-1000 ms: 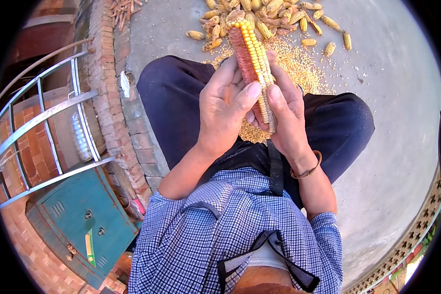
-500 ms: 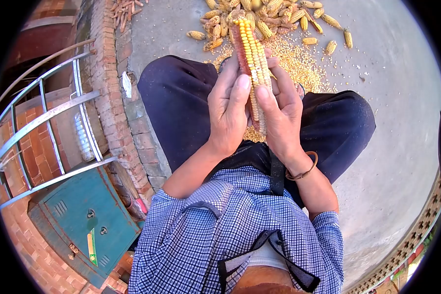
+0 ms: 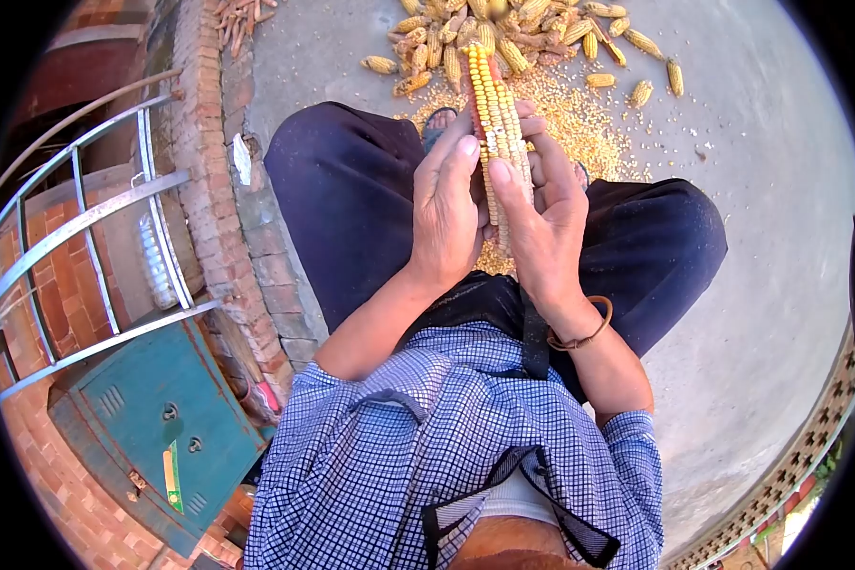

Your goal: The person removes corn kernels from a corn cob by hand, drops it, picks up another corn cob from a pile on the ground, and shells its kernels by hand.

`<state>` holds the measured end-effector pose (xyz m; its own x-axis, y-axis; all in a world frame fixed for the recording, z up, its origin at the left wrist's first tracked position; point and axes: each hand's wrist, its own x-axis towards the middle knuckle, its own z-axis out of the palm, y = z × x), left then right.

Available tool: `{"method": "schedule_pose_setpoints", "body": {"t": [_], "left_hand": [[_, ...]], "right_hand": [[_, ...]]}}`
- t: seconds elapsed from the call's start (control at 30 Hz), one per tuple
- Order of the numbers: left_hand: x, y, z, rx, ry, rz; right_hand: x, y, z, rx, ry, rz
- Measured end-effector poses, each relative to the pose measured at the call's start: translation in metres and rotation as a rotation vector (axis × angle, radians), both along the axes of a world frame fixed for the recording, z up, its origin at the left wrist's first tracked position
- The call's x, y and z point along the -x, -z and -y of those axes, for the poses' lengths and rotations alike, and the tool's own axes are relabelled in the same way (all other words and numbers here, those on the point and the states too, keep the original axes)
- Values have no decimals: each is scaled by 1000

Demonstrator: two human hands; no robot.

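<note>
Between my two hands a corn cob stands nearly upright, its top tilted a little left. Rows of yellow kernels face me, and a strip of bare reddish cob shows along its upper left edge. My left hand is closed on the cob's left side, thumb pointing up. My right hand grips it from the right, its thumb lying on the kernels. Some fingers of both hands are hidden behind the cob. Loose kernels are spread on the ground beyond it, below a pile of corn cobs.
Bare reddish cobs lie at the upper left beside a brick edging. A metal rail and a green metal cabinet are at the left. My folded legs flank my hands on the concrete ground.
The cob has turned in my hands, so more kernel rows and less bare cob face me. My left hand has shifted right and its thumb points more upward.
</note>
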<state>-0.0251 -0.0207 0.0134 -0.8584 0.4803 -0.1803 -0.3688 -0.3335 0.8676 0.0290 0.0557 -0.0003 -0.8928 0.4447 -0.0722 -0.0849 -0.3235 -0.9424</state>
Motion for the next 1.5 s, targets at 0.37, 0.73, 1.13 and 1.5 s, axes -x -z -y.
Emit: {"method": "schedule_pose_setpoints", "body": {"t": [0.37, 0.73, 1.13, 1.5], "left_hand": [[14, 24, 13, -253, 82, 384], [24, -4, 19, -523, -21, 395], [25, -19, 25, -546, -10, 343], [23, -12, 25, -295, -32, 110]], "right_hand": [[2, 3, -10, 322, -67, 96], [0, -6, -35, 639, -122, 33], [2, -6, -34, 688, -181, 9], [-3, 0, -37, 878, -375, -54]]}}
